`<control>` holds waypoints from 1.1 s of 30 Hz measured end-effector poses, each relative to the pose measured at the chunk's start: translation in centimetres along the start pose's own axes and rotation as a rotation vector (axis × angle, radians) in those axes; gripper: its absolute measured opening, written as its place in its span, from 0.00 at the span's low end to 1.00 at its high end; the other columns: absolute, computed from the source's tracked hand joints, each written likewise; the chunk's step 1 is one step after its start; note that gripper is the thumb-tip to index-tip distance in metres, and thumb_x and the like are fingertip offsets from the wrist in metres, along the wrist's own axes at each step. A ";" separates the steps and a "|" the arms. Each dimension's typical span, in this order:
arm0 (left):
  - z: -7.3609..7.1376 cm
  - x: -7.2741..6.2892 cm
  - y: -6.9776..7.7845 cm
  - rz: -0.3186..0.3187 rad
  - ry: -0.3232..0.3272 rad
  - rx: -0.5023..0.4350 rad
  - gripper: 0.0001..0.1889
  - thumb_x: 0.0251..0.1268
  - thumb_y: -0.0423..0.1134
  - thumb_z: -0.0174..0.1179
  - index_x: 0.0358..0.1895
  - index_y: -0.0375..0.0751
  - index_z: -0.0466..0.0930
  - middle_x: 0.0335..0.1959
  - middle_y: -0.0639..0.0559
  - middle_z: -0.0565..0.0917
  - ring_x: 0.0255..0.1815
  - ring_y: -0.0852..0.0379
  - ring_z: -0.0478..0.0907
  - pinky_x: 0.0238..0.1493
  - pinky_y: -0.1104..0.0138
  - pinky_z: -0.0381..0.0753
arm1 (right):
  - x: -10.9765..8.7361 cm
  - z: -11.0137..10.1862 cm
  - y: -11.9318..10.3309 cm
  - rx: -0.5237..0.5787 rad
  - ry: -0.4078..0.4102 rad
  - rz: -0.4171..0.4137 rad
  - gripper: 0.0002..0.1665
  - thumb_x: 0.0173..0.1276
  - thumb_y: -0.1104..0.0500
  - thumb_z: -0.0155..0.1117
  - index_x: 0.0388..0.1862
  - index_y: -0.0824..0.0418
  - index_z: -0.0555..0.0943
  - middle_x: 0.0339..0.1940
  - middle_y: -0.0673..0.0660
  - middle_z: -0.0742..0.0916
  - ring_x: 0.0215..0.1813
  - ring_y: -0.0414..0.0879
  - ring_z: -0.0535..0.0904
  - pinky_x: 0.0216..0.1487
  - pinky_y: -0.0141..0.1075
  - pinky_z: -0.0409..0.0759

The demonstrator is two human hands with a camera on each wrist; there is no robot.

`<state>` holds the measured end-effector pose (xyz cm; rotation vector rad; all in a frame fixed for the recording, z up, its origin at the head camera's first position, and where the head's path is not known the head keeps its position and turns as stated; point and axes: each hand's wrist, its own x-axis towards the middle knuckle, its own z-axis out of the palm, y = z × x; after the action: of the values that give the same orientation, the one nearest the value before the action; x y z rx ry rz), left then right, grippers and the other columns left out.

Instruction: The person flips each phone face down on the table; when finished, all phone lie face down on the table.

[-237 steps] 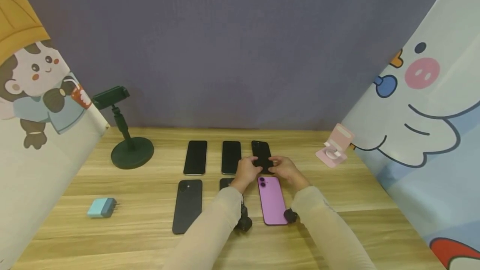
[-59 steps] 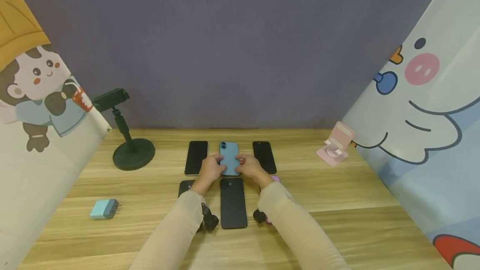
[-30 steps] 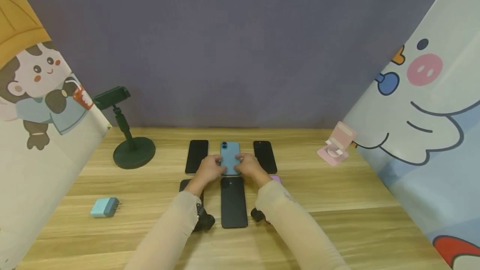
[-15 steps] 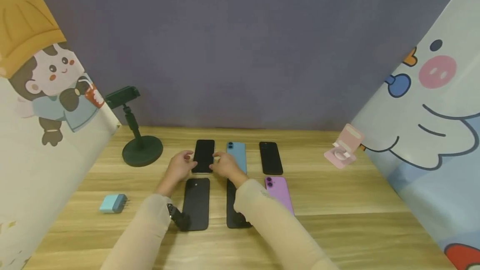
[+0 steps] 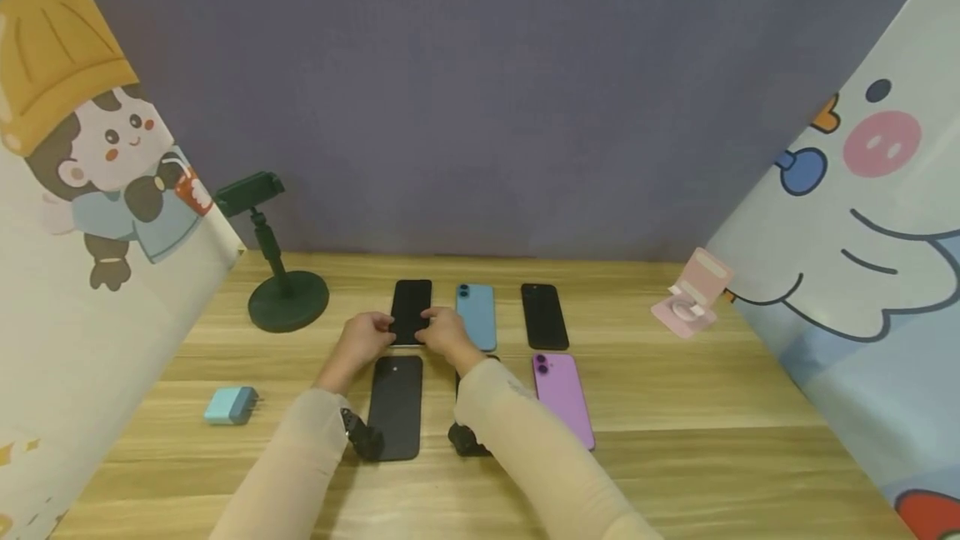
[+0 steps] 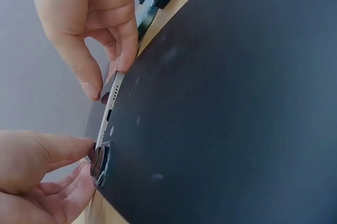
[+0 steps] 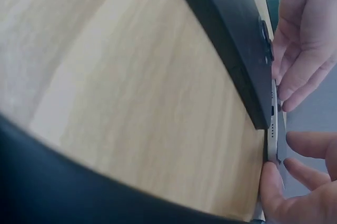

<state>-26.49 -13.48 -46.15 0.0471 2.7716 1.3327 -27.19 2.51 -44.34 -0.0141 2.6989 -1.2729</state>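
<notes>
A black smartphone (image 5: pixel 411 307) lies screen up at the left of the back row. My left hand (image 5: pixel 364 340) holds its left side, and my right hand (image 5: pixel 448 335) holds its right side, thumbs near the lower corners. In the left wrist view its silver bottom edge (image 6: pixel 110 111) with a port shows between the fingers. The right wrist view has my right thumb (image 7: pixel 271 187) against one corner. Beside it lies a light blue phone (image 5: pixel 477 319), back up, then another black phone (image 5: pixel 545 317) with its back up.
The front row has a dark phone (image 5: pixel 396 407), a second dark phone (image 5: pixel 474 448) mostly under the right forearm, and a purple phone (image 5: pixel 564 398). A dark green stand (image 5: pixel 288 300) and blue charger (image 5: pixel 231 405) sit left; a pink stand (image 5: pixel 688 298) sits right.
Both hands have gone from the far right phone to the middle one, then left to the black phone, closing in on its sides. The middle phone changed from black face to blue back.
</notes>
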 end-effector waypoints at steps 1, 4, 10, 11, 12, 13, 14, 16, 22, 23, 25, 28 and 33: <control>0.0 0.0 0.0 -0.002 0.002 0.001 0.16 0.64 0.28 0.60 0.54 0.25 0.79 0.46 0.33 0.81 0.49 0.39 0.78 0.47 0.53 0.79 | 0.0 0.0 0.0 0.007 0.003 0.004 0.24 0.62 0.65 0.70 0.58 0.61 0.81 0.59 0.62 0.81 0.47 0.50 0.78 0.43 0.37 0.78; 0.0 0.0 0.2 0.000 0.002 0.002 0.16 0.64 0.28 0.60 0.54 0.25 0.78 0.47 0.33 0.81 0.49 0.38 0.78 0.47 0.53 0.79 | 0.0 0.0 -0.1 0.045 0.012 0.017 0.24 0.61 0.67 0.69 0.58 0.60 0.81 0.58 0.63 0.81 0.33 0.45 0.75 0.32 0.33 0.75; 0.0 0.1 0.2 0.006 -0.009 -0.022 0.17 0.65 0.30 0.60 0.55 0.25 0.78 0.50 0.31 0.80 0.49 0.38 0.78 0.46 0.54 0.80 | 0.0 -0.1 -0.1 0.154 0.033 0.000 0.24 0.61 0.70 0.66 0.57 0.61 0.82 0.56 0.64 0.82 0.21 0.39 0.70 0.22 0.29 0.68; 0.0 0.1 0.1 0.004 -0.014 -0.028 0.17 0.65 0.30 0.60 0.55 0.25 0.77 0.50 0.31 0.79 0.49 0.39 0.79 0.45 0.54 0.81 | 0.0 -0.2 -0.1 0.177 0.029 -0.001 0.23 0.61 0.71 0.66 0.57 0.61 0.81 0.56 0.64 0.82 0.22 0.40 0.72 0.22 0.29 0.68; 0.0 0.1 0.1 0.007 -0.015 -0.027 0.17 0.66 0.30 0.60 0.56 0.25 0.77 0.51 0.30 0.79 0.48 0.39 0.79 0.44 0.55 0.81 | 0.0 -0.3 -0.1 0.201 0.026 -0.001 0.23 0.62 0.71 0.65 0.57 0.61 0.81 0.56 0.64 0.82 0.25 0.41 0.74 0.22 0.29 0.69; 0.0 0.1 0.1 0.012 -0.017 -0.024 0.18 0.66 0.31 0.60 0.56 0.24 0.77 0.51 0.30 0.79 0.46 0.40 0.80 0.43 0.55 0.81 | 0.0 -0.4 -0.1 0.223 0.024 -0.001 0.23 0.62 0.70 0.65 0.57 0.61 0.81 0.57 0.64 0.82 0.28 0.42 0.76 0.23 0.29 0.70; 0.1 0.1 0.0 0.014 -0.019 -0.025 0.18 0.66 0.31 0.60 0.56 0.24 0.77 0.51 0.30 0.79 0.45 0.41 0.81 0.42 0.56 0.82 | 0.0 -0.4 -0.1 0.248 0.024 -0.003 0.22 0.62 0.70 0.65 0.57 0.61 0.82 0.56 0.64 0.82 0.32 0.42 0.78 0.24 0.29 0.71; 0.2 0.1 -0.1 0.019 -0.018 -0.028 0.18 0.67 0.32 0.59 0.56 0.24 0.77 0.50 0.30 0.79 0.41 0.43 0.82 0.40 0.57 0.82 | -0.1 -0.6 0.0 0.301 0.017 0.000 0.22 0.63 0.70 0.64 0.57 0.61 0.82 0.57 0.64 0.82 0.36 0.44 0.79 0.26 0.30 0.71; 0.4 -0.1 0.4 0.040 -0.001 -0.069 0.18 0.68 0.33 0.58 0.57 0.27 0.77 0.53 0.27 0.78 0.35 0.47 0.83 0.34 0.60 0.82 | 0.1 -0.7 0.3 0.502 -0.014 -0.009 0.22 0.64 0.70 0.63 0.59 0.64 0.80 0.47 0.62 0.84 0.36 0.47 0.80 0.34 0.36 0.80; 0.4 -0.2 0.5 0.045 0.001 -0.077 0.18 0.69 0.33 0.57 0.57 0.27 0.77 0.54 0.27 0.77 0.36 0.47 0.83 0.34 0.60 0.83 | 0.1 -0.8 0.3 0.551 -0.023 -0.005 0.22 0.65 0.71 0.62 0.59 0.65 0.79 0.45 0.62 0.84 0.35 0.48 0.81 0.37 0.38 0.81; 0.5 -0.4 0.8 0.055 0.012 -0.094 0.17 0.69 0.34 0.57 0.57 0.28 0.77 0.53 0.28 0.78 0.35 0.46 0.83 0.32 0.61 0.83 | 0.2 -0.9 0.3 0.635 -0.036 0.007 0.23 0.66 0.71 0.61 0.60 0.66 0.78 0.42 0.63 0.85 0.35 0.49 0.83 0.41 0.42 0.83; 0.5 -0.5 1.3 0.070 0.038 -0.111 0.17 0.70 0.35 0.57 0.57 0.30 0.78 0.49 0.32 0.81 0.35 0.48 0.83 0.29 0.65 0.81 | 0.2 -1.0 0.3 0.718 -0.050 0.024 0.24 0.67 0.73 0.58 0.62 0.68 0.75 0.41 0.64 0.85 0.35 0.50 0.84 0.45 0.43 0.83; 0.9 -0.7 1.9 0.090 0.060 -0.190 0.17 0.71 0.36 0.57 0.58 0.32 0.79 0.49 0.36 0.81 0.32 0.52 0.82 0.25 0.68 0.78 | 0.2 -1.0 0.2 0.751 -0.064 0.015 0.23 0.68 0.74 0.56 0.63 0.72 0.73 0.43 0.65 0.83 0.35 0.47 0.83 0.41 0.36 0.83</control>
<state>-25.74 -11.66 -45.18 0.1251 2.7060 1.6388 -27.55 3.39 -43.92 0.0528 2.0029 -2.1358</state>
